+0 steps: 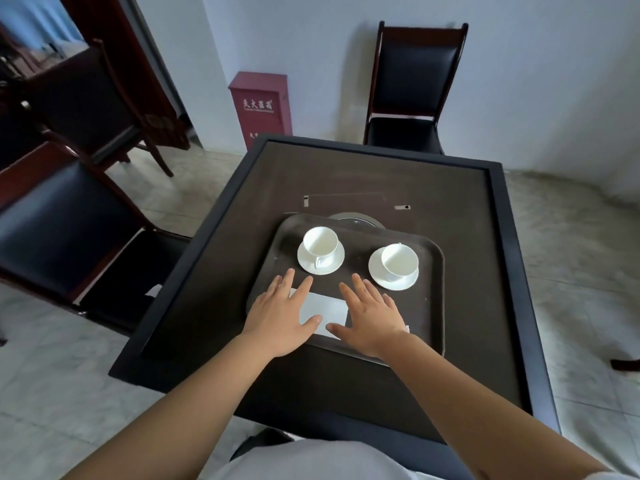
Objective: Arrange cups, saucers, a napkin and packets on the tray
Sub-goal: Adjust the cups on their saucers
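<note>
Both cups (pixel 320 241) sit on saucers (pixel 393 277) at the tray's (pixel 429 299) far side, my left hand (pixel 282 311) and right hand (pixel 369 315) press flat, fingers spread, on the napkin (pixel 323 310) at its near edge, packets mostly hidden, maybe left to place.

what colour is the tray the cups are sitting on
Dark brown, seen in the head view: the tray under both white cups and saucers.
</note>
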Available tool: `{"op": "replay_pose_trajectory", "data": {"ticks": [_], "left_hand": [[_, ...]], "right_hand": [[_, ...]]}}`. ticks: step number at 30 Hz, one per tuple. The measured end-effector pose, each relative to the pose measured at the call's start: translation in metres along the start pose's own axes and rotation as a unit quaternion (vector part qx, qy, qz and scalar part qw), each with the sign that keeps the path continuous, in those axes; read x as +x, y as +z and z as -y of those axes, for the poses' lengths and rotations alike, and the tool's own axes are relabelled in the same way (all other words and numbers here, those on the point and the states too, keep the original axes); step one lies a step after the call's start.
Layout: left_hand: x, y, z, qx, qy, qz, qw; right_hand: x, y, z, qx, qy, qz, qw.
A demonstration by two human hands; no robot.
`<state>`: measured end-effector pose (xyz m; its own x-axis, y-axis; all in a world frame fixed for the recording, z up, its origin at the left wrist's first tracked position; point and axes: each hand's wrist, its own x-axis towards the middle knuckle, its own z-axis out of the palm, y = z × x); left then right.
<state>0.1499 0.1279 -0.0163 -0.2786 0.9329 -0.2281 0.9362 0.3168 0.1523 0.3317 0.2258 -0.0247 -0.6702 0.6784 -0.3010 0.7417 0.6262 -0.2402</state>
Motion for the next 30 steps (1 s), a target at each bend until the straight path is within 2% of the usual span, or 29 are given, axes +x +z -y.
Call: {"op": "replay_pose_trajectory", "data": {"ticks": [11, 19, 30], "left_hand": [[0.070, -0.008, 0.066, -0.009, 0.092, 0.006, 0.996], [0.119, -0.013, 0.072, -0.046, 0.136, 0.002, 0.990], [0.168, -0.004, 0.072, -0.170, 0.057, 0.052, 0.982]], "right_hand": [[0.049, -0.008, 0.044, 0.030, 0.100, -0.013, 0.994], [0.086, -0.011, 0.045, 0.042, 0.134, -0.010, 0.990], [0.152, -0.026, 0.021, 0.057, 0.125, 0.001, 0.991]]}}
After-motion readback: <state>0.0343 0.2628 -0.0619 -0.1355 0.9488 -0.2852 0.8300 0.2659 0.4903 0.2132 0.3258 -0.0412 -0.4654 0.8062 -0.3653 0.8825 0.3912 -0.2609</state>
